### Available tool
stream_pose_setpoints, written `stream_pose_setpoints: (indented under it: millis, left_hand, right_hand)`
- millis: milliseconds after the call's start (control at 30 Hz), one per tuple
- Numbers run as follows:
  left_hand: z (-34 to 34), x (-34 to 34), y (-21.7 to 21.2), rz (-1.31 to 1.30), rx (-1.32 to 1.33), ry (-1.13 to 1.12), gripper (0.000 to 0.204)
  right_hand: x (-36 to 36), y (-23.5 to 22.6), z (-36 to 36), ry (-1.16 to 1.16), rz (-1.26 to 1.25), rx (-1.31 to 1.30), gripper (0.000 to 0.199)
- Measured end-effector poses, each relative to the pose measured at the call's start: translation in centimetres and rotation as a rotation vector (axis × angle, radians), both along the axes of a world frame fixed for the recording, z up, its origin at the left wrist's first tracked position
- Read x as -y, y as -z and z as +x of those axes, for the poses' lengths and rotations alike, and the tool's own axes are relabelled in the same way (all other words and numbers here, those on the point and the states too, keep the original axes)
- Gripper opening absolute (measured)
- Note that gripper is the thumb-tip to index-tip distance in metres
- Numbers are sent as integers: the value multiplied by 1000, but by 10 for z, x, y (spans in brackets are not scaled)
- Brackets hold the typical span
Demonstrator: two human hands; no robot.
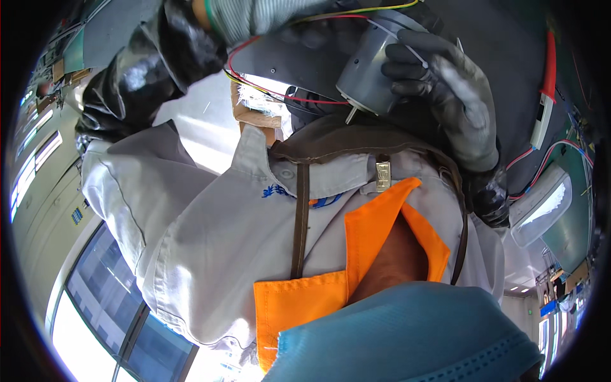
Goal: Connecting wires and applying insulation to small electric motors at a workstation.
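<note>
At the top edge, my left hand wears a light grey knit glove with a green cuff. Its fingers are cut off or hidden, beside red, yellow and black wires. A grey cylindrical motor lies tilted to the right of it, its thin metal shaft pointing down. My right hand, in a dark grey coated glove, is at the motor's right side with curled fingers touching or close to the casing. Between its thumb and fingers is a thin white cable tie, its small head near the thumb; the tie slants up across the motor.
A dark work surface spreads behind the motor. On the right lies a red-and-white handheld tool with red and blue wires by it. A white rounded casing is below that. An open cardboard box stands beneath the table's edge.
</note>
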State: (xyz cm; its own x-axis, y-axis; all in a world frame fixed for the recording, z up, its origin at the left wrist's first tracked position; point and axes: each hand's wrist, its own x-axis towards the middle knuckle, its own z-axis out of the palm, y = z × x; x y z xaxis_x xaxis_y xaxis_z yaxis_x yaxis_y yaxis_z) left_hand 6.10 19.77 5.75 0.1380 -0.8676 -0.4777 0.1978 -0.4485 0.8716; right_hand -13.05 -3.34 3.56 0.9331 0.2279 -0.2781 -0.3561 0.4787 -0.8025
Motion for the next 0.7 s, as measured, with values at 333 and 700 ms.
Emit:
stream_pose_setpoints:
  millis: [333, 700]
  left_hand:
    - [-57, 26, 3, 91, 102, -739, 26]
    - [-69, 26, 47, -324, -147, -659, 50]
  right_hand:
    - [-15, 20, 8, 353, -431, 264, 31]
    - [-4, 23, 16, 558, -586, 288, 25]
